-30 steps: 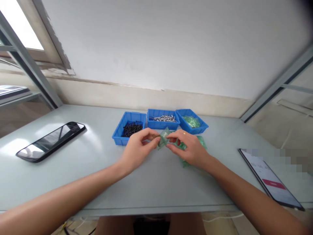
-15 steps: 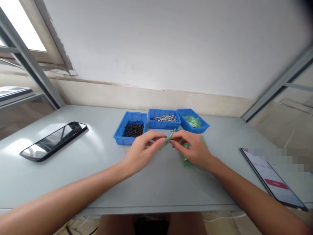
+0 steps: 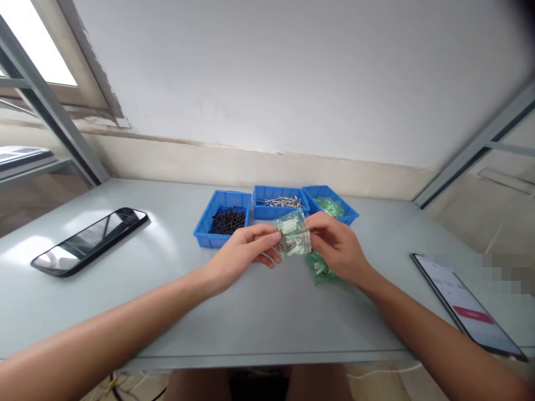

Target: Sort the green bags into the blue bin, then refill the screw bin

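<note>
Between my two hands a small clear green plastic bag (image 3: 294, 233) is stretched, with white pieces showing through it. My left hand (image 3: 253, 248) pinches its left edge between thumb and fingers. Its right edge is gripped by my right hand (image 3: 336, 245). Under my right hand lies a pile of green plastic bags (image 3: 321, 272) on the table, partly hidden by the hand. Just beyond are a blue bin of black screws (image 3: 221, 239), a blue bin of silver nail-like pieces (image 3: 276, 213) and a blue bin of green bags (image 3: 349, 219).
On the grey table (image 3: 259, 317), a black-framed glossy device (image 3: 90, 242) lies at the left. A phone (image 3: 463, 301) with a lit screen lies at the right. A wall (image 3: 271, 83) stands behind, with metal frame posts on both sides.
The small bag, edge-on and bunched before, is now spread flat and faces me. My hands have moved slightly apart, still holding it.
</note>
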Motion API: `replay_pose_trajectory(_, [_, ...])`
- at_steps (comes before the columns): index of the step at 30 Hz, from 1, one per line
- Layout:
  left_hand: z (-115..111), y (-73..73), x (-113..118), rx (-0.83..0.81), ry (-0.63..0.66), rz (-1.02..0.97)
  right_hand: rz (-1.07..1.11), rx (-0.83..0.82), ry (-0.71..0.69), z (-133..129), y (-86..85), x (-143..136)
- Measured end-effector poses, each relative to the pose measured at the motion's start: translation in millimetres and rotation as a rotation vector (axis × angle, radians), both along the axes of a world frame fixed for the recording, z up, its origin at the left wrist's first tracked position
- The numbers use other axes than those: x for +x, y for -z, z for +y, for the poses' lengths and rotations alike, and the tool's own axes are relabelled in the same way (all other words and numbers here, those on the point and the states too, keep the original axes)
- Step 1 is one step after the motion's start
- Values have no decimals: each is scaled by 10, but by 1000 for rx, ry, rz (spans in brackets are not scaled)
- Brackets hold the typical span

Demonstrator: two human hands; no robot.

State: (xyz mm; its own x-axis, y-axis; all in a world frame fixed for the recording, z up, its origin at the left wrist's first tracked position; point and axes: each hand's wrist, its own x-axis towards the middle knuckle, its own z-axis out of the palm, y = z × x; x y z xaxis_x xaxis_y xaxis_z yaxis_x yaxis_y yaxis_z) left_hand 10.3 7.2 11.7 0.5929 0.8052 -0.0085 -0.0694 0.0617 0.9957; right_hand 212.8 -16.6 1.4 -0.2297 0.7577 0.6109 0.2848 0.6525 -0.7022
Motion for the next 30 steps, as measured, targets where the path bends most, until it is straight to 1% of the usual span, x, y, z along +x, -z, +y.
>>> replay_pose_trajectory(2, [11,-8,-5,16,-39,-4,-19,-37,53,13,-16,12])
replay_pose_trajectory(4, [14,-18,-7,37,-88,5,-24,-100,73,23,-34,25])
replay_pose_trajectory(8, [4,-39,-9,102,-213,49,19,-233,27,34,-69,38])
replay_pose_trajectory(11, [-4,-44,-8,153,-269,100,56,-286,22,38,-84,39])
replay_pose_trajectory(16, [-10,-38,-2,204,-287,139,44,-305,44,50,-74,27])
replay_pose_trajectory(20, [-17,-52,-11,242,-358,113,51,-302,53,53,-75,8])
replay_pose_trajectory(23, [-26,-68,-18,274,-389,86,68,-293,44,48,-89,7])
replay_pose_trajectory(30, [-34,-81,-12,277,-367,85,78,-286,34,47,-93,19])
